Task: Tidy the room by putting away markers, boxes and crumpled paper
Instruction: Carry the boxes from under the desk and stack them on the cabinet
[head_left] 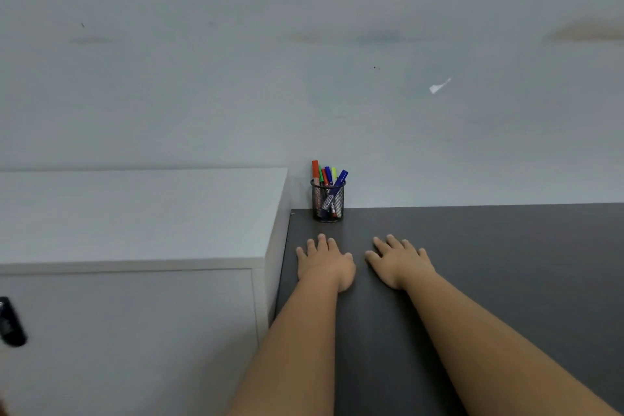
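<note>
**Desk, hands flat**

Left hand [324, 262] and right hand [400, 262]: palms down on dark desk [506, 263], fingers spread, holding nothing. Markers [329, 179]: upright in mesh cup [328, 203], twelve o'clock of left hand, against wall [304, 44]. White cabinet [135, 213]: nine o'clock

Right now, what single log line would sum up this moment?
left hand: flat on dark table, open | right hand: flat, open | markers: upright in mesh cup by wall | holding: nothing
</note>
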{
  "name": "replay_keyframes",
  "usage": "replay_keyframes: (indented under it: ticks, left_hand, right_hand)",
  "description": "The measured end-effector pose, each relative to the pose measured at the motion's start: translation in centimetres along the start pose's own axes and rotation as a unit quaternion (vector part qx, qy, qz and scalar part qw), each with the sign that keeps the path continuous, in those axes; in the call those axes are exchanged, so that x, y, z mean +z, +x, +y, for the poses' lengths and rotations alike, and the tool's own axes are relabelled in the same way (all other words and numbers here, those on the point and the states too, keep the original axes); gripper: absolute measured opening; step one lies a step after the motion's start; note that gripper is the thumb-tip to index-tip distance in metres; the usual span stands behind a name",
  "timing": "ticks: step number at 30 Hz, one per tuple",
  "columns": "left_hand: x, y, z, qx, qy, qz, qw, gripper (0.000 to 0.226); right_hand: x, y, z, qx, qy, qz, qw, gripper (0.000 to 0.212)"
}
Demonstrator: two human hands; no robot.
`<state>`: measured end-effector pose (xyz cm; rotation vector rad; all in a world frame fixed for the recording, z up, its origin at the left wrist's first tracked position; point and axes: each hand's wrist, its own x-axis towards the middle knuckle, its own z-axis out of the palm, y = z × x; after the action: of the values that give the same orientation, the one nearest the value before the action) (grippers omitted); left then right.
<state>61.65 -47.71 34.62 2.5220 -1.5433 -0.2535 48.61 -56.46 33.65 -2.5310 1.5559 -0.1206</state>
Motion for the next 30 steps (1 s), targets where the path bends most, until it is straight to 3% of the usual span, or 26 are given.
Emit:
replay_keyframes:
  ticks: [5, 17, 25, 28, 30]
  left_hand:
    - [0.3, -8.2, 0.2, 0.056, 0.021, -0.032, 0.998, 0.065]
    - [1.5, -24.5, 0.7, 0.083, 0.041, -0.035, 0.995, 0.072]
    - [3.8, -34.3, 1.3, 0.100, 0.057, 0.059, 0.992, 0.075]
    - [7.0, -38.4, 1.2, 0.102, -0.022, 0.118, 0.987, 0.080]
    - [10.5, -41.5, 0.7, 0.076, -0.089, 0.130, 0.985, 0.085]
  right_hand:
    - [-0.6, -8.3, 1.7, 0.006, -0.007, -0.013, 1.000, 0.065]
    - [-1.5, -26.4, 6.1, -0.005, -0.006, -0.018, 1.000, 0.068]
    - [0.3, -35.7, 8.4, -0.045, 0.024, 0.092, 0.994, 0.060]
    - [2.9, -39.8, 10.3, -0.083, 0.036, 0.129, 0.988, 0.075]
    - [5.4, -42.5, 12.1, -0.062, 0.071, 0.115, 0.989, 0.076]
